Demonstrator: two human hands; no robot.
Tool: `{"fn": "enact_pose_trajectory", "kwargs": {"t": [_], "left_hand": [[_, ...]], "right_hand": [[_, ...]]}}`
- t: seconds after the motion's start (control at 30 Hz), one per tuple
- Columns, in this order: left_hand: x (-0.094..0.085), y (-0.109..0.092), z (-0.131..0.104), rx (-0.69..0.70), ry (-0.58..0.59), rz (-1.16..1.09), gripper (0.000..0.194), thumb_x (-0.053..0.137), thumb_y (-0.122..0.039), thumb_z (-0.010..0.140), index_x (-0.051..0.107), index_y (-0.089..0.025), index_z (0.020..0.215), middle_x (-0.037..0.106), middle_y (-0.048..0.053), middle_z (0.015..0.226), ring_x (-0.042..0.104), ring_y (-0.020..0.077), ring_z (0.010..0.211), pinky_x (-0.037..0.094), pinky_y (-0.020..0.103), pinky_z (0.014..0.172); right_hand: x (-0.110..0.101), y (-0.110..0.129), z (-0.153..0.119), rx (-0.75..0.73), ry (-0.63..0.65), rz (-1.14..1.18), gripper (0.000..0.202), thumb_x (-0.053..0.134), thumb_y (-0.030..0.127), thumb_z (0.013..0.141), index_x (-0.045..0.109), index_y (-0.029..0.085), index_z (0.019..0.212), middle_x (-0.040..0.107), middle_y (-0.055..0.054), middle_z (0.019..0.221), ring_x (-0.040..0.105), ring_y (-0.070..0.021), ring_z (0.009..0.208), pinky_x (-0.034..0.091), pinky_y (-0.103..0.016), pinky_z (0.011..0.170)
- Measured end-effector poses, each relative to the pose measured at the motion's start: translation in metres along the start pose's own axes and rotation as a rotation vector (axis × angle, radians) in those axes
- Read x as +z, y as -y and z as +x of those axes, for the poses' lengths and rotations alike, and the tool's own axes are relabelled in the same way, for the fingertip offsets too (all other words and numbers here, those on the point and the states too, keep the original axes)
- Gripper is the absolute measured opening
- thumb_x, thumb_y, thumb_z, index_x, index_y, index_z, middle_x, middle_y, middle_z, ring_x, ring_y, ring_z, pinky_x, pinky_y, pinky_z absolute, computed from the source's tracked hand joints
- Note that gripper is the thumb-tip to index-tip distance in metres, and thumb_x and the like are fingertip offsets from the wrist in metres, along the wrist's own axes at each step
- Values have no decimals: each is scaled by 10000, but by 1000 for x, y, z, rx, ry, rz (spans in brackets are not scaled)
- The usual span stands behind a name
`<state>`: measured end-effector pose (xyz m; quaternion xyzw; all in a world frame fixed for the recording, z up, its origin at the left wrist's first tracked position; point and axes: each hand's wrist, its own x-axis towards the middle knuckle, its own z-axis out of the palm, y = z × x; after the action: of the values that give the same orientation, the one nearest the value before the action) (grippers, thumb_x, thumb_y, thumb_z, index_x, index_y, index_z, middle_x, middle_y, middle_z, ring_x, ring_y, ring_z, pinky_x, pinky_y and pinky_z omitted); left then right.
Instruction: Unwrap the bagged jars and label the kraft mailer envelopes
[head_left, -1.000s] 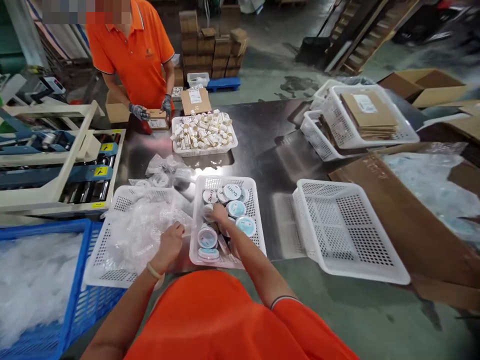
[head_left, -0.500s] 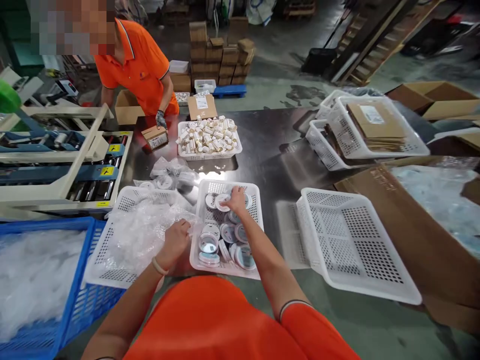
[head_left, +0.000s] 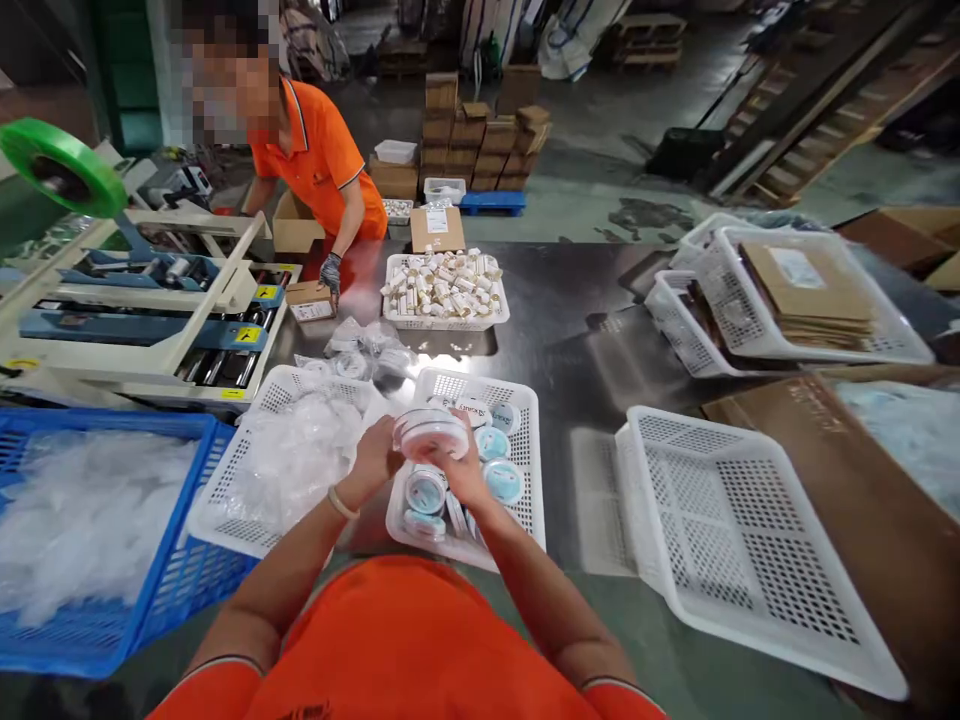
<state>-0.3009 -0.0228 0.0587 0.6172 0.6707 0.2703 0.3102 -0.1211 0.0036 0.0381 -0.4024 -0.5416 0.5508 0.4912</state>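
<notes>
Drop hazard at the held round container

Left: loose clear plastic (head_left: 300, 450) in the left basket (head_left: 229, 533) could catch the wristband (head_left: 343, 503) if that arm dips. Centre: the left hand (head_left: 377, 455) grips the left edge of the round container (head_left: 431, 440), above the middle basket (head_left: 534, 490); its fingertips are partly hidden. The right hand (head_left: 466, 470) pinches the right side. Uneven pressure could tip it onto the lidded tubs (head_left: 504, 482).
</notes>
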Motion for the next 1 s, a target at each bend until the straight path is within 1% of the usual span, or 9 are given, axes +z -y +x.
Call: {"fn": "enact_pose_trajectory", "kwargs": {"t": [0.1, 0.2, 0.27, 0.37, 0.47, 0.57, 0.7, 0.83, 1.0], "left_hand": [[3, -4, 0, 73, -138, -123, 254, 643, -96, 775, 706, -188, 1004, 745, 70, 1042, 700, 254, 977, 591, 412, 908], [4, -8, -4, 69, -216, -85, 577, 561, 27, 719, 691, -171, 1245, 722, 130, 1313, 663, 305, 1219, 545, 481, 1074], [4, -11, -6, 72, -217, -28, 744, 509, 78, 706, 643, -175, 1392, 647, 146, 1491, 579, 334, 1385, 476, 515, 1178], [5, -18, -10, 85, -157, 37, 836, 485, 83, 742, 570, -205, 1522, 582, 125, 1593, 536, 336, 1452, 437, 527, 1225], [9, -28, -15, 85, -114, 81, 825, 475, 55, 795, 524, -185, 1583, 505, 126, 1665, 526, 344, 1452, 449, 522, 1216], [18, -38, -21, 83, -114, 111, 771, 448, 33, 852, 507, -151, 1599, 427, 139, 1714, 521, 358, 1440, 458, 526, 1199], [23, -43, -16, 73, -99, 96, 750, 491, -2, 857, 522, -202, 1580, 445, 129, 1705, 491, 334, 1491, 450, 534, 1213], [10, -39, 13, 80, 28, 86, 752, 543, 14, 784, 557, -144, 1520, 522, 183, 1636, 490, 323, 1511, 409, 534, 1252], [-15, -40, 58, 169, 130, 99, 464, 670, -18, 763, 718, -137, 1208, 678, 169, 1448, 594, 323, 1401, 467, 503, 1195]], "right_hand": [[15, -4, -11, 20, -49, -46, 604, 828, 559, 736, 547, 246, 1170, 711, -56, 1032, 675, -268, 953, 581, -420, 871], [9, -9, -10, -2, -57, -315, 570, 827, 575, 751, 593, 248, 1155, 721, -77, 1050, 679, -285, 952, 576, -434, 872], [1, -11, -8, -46, -10, -536, 525, 822, 559, 774, 641, 263, 1168, 728, -92, 1092, 678, -305, 999, 570, -448, 899], [-4, -8, -7, -141, 14, -760, 462, 766, 461, 850, 666, 261, 1254, 711, -130, 1246, 657, -342, 1144, 553, -471, 975], [3, -1, -4, -211, 58, -960, 391, 681, 292, 915, 676, 251, 1304, 689, -148, 1311, 630, -346, 1172, 533, -475, 1002], [16, 12, 0, -234, 98, -1148, 318, 544, 187, 992, 696, 242, 1265, 705, -156, 1175, 615, -332, 1070, 525, -477, 943], [25, 29, 5, -241, 125, -1419, 246, 458, 147, 1031, 681, 187, 1128, 692, -155, 1051, 576, -326, 1055, 521, -411, 791], [19, 37, 17, -366, 183, -1522, 239, 487, 113, 1017, 642, 179, 1186, 704, -157, 1090, 579, -307, 1054, 500, -376, 774], [13, 40, 50, -370, 255, -1467, 204, 600, 119, 964, 659, 184, 1149, 716, -133, 1074, 611, -297, 1010, 524, -389, 824]]}}
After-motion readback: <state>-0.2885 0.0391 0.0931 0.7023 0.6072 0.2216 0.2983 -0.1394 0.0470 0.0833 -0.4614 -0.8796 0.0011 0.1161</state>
